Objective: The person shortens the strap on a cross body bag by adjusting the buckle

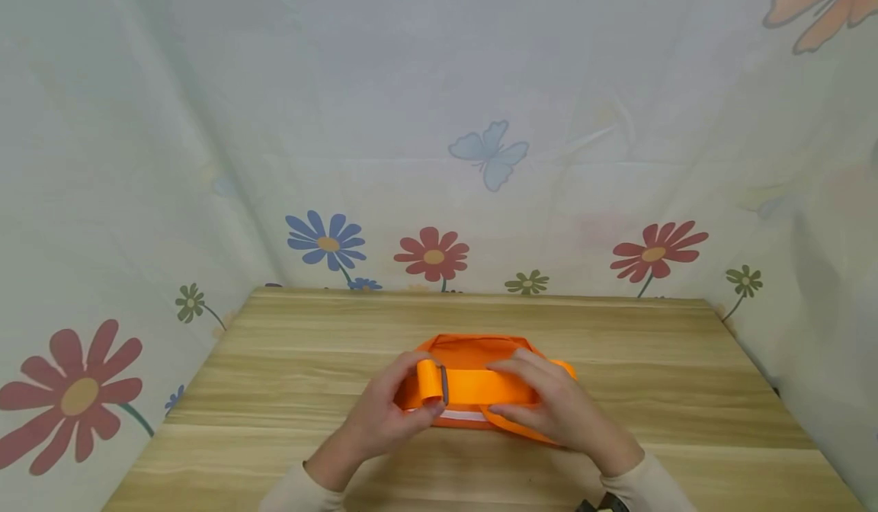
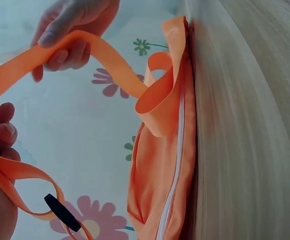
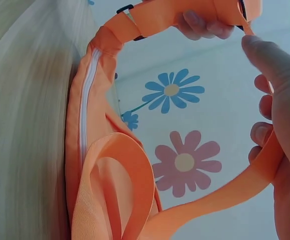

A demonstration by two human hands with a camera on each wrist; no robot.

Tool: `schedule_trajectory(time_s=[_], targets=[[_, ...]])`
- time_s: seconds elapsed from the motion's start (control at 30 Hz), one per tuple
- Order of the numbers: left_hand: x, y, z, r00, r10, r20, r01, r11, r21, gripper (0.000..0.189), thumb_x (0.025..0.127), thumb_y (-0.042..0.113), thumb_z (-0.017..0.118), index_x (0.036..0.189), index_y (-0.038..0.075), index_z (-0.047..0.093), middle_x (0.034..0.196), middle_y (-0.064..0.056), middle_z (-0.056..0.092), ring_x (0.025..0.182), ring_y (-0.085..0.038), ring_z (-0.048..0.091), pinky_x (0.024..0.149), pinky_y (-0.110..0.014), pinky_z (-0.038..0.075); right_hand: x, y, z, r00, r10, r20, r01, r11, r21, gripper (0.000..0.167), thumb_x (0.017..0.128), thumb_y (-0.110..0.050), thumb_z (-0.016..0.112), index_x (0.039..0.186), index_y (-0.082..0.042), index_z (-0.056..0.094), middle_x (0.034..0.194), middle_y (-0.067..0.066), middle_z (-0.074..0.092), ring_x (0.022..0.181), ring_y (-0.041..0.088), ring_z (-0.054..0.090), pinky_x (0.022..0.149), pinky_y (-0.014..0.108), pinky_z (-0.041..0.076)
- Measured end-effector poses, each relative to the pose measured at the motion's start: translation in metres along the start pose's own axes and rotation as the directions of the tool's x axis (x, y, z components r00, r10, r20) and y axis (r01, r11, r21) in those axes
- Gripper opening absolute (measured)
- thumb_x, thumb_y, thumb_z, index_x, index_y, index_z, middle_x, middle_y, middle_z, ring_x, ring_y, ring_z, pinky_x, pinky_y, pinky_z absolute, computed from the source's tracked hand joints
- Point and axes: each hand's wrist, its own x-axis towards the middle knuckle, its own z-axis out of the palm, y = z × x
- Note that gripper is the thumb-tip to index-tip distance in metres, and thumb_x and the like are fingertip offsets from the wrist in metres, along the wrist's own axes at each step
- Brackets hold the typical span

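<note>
On the wooden table, around its middle, saw an orange bag resting with a white zip along the near side. Held its wide orange strap up off the table. With the left hand, pinched the strap beside a dark buckle, between thumb and fingers. With the right hand, pinched the same strap farther right, leaving a flat length between the two grips and hiding much of the bag from the head view. Found a loose loop of strap near the zip and, in the left wrist view, a black slider hanging below the left hand. Noticed pale sleeves at both wrists, plus a dark object by the right one, partly cut off. Around the table, saw a pale cloth printed with a blue flower, red flowers, green flowers and a pale blue butterfly.
</note>
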Motion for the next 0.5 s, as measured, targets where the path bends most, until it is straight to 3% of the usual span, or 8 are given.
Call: schedule_trajectory(time_s=[0.23,0.5], targets=[[0.0002,-0.0011,0.0004,1.000,0.015,0.009,-0.015,0.998,-0.053,0.053,0.092,-0.005,0.076,0.137,0.009,0.053,0.106,-0.006,0.066,0.096,-0.015,0.066,0.089,-0.028,0.063,0.0002,-0.0013,0.0004,1.000,0.019,0.024,-0.020,0.999,0.025,0.044,0.097,-0.038,0.082,0.133,-0.016,0.068,0.114,-0.005,0.068,0.093,0.007,0.059,0.086,0.014,0.053],[0.0002,-0.0004,0.0000,0.999,0.001,0.034,0.002,0.996,-0.087,0.056,0.092,-0.006,0.077,0.139,0.003,0.048,0.109,-0.012,0.074,0.097,-0.017,0.067,0.092,-0.027,0.062,0.0018,-0.0013,0.0054,0.998,0.035,0.059,-0.038,0.998,0.050,0.048,0.091,-0.020,0.089,0.134,-0.016,0.067,0.118,-0.003,0.071,0.097,0.008,0.064,0.087,0.025,0.061]])
